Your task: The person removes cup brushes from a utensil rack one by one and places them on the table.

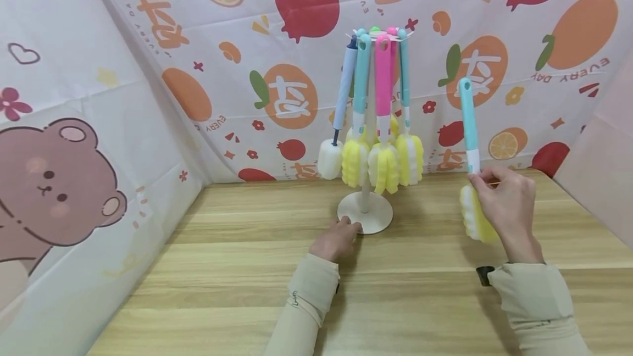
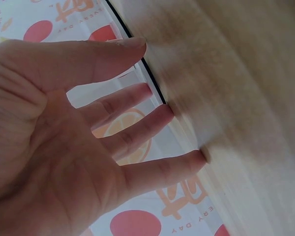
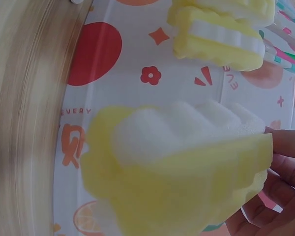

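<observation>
Bright, even head view with soft shadows on the tabletop (image 1: 222, 290) and dimmer, slightly blurred wrist views

This looks like a small screened-off tabletop booth, possibly in a home; the wider room cannot be told. A pale, wood-grained, flat surface (image 1: 237, 290) is enclosed on three sides: behind by a creased white cloth printed with red and orange fruit (image 1: 225, 147), at left by a white sheet with a brown cartoon bear (image 1: 148, 142), at right by a plain pale-pink panel (image 1: 600, 153). Yellow-and-white sponge-headed brushes (image 1: 384, 169) on a white round-based stand (image 1: 378, 218) add a household, kitchen-cleaning note.
</observation>
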Motion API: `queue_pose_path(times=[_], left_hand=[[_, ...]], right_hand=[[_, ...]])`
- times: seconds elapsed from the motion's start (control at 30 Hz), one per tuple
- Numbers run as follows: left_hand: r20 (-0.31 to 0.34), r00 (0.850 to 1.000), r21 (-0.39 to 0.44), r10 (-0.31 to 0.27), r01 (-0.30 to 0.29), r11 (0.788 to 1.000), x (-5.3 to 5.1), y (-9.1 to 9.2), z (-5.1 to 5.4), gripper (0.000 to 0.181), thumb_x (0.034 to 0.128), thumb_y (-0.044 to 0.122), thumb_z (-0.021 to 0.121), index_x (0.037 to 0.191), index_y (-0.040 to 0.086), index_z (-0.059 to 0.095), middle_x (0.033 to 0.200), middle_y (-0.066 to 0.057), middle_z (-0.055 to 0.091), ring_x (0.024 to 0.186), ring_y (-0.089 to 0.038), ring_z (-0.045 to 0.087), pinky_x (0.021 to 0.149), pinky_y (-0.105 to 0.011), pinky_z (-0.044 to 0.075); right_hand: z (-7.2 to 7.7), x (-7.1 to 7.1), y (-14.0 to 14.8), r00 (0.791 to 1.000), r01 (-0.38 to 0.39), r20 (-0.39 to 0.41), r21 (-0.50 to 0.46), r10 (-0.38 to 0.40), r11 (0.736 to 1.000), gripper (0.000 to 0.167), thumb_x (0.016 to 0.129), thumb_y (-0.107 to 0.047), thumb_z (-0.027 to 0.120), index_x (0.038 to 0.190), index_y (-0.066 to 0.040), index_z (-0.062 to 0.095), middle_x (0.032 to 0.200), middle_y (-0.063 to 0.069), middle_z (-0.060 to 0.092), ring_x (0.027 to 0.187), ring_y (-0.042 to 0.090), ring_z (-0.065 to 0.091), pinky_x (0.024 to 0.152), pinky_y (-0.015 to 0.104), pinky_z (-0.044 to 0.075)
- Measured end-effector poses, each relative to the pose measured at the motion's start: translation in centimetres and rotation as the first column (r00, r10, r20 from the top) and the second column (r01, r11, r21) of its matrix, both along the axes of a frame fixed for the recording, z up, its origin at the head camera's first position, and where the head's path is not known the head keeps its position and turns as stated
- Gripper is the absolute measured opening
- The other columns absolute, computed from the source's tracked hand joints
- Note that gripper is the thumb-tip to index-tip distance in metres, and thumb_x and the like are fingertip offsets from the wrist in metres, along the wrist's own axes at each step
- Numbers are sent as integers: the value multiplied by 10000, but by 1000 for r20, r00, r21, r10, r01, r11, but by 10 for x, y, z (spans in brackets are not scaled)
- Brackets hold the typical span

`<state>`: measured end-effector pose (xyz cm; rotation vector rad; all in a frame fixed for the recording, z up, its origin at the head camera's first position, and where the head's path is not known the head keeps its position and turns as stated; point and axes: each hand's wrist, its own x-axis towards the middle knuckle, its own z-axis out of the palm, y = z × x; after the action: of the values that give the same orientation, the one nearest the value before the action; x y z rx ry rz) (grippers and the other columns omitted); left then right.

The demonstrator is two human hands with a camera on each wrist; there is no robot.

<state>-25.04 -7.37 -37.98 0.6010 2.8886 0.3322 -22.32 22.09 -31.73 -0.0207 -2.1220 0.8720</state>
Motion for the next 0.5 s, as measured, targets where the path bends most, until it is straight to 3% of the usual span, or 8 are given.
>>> queue_pose_path(times=[0.23,0.5], left_hand=[[-9,1000,-15,-9,9,1000,0,1,-1,340,905,-10,665,1220,117,676,1123,-87,554,1016,-275,501,864,-390,501],[5,1000,-2,-6,6,1000,-1,0,0,343,907,-15,661,1226,110,673,1131,-93,547,1025,-281,497,860,-390,501]], right_hand=[[-4,2,5,1000,9,11,0,-9,1000,167,900,-54,765,866,101,714,864,286,700,773,395,627,634,190,324],[-4,1,10,1000,6,-6,47,-5,999,161,886,-15,750,835,129,700,826,310,684,719,421,585,671,382,308]])
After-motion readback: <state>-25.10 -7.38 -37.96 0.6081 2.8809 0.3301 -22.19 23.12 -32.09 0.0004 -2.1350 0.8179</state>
